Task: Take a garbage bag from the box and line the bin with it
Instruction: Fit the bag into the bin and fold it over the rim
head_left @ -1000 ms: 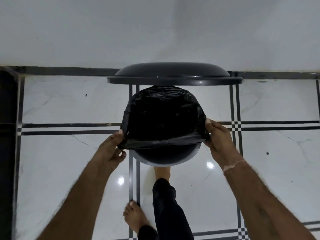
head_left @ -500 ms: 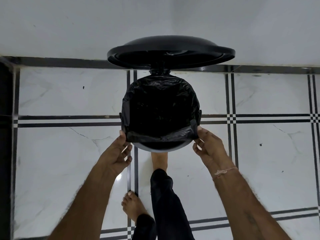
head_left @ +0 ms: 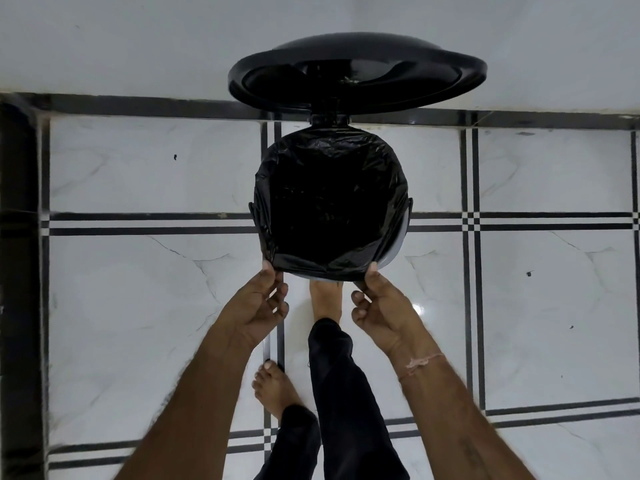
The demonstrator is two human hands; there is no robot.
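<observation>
The left hand (head_left: 260,303) is held at the near-left edge of the bin (head_left: 393,252), with the thumb and fingers pinched on the hem of the black garbage bag (head_left: 330,202) where it folds over the rim. The remaining fingers are curled loosely below the pinch. The right hand (head_left: 379,308) is set at the near-right edge of the rim, its thumb and forefinger likewise clamped on the bag's hem, the other fingers bent inward under it. The two hands are apart, one at each side of the near rim, and the stretch of bag between them is drawn taut over the edge. A thin thread band (head_left: 420,363) is worn on the right wrist.

The garbage bag is seated inside the bin, its mouth spread over almost the whole rim; a narrow strip of the bin's grey wall is left showing at the near right. The inside of the bag is seen as a dark hollow with creased plastic round its far edge. The round black lid (head_left: 356,81) is raised at the far side of the bin, standing open on its hinge against the pale wall (head_left: 138,43).

One bare foot (head_left: 323,299) is placed right at the near base of the bin, between the hands, its toes hidden under the bin; whether a pedal is pressed cannot be told. The other foot (head_left: 275,389) is set nearer, on the white marble floor (head_left: 121,306) with its dark inlaid lines. Dark trouser legs are seen above both feet.
</observation>
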